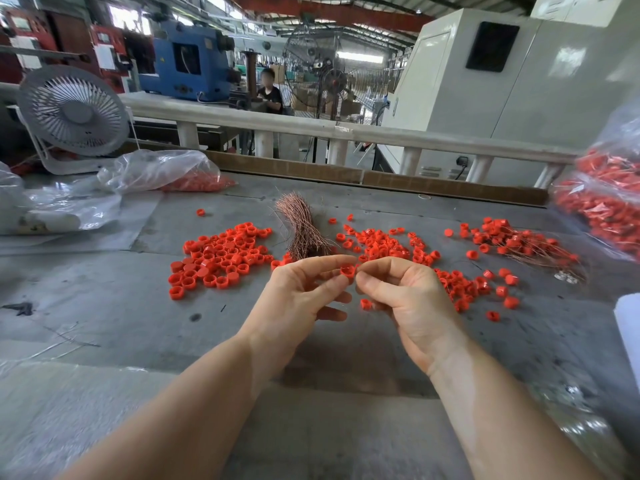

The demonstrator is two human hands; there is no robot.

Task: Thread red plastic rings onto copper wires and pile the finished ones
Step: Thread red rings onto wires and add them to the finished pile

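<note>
My left hand (304,292) pinches a red ring (347,270) steady while my right hand (405,299) feeds in what's probably wire.

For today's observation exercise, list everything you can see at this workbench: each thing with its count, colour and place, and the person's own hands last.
Loose plastic rings: many, red, two spreads on the grey table, left and right of centre.
Copper wire bundle: one, coppery, table centre, behind the hands.
Finished rings on wires: one pile, red and copper, right side of table.
Clear plastic bags of red parts: two, far right edge and back left.
Desk fan: one, white, back left.
Held red ring: one, between both hands.
Left hand: pinches the held ring.
Right hand: fingertips pinched together at the ring; the wire there is too thin to make out.
</note>
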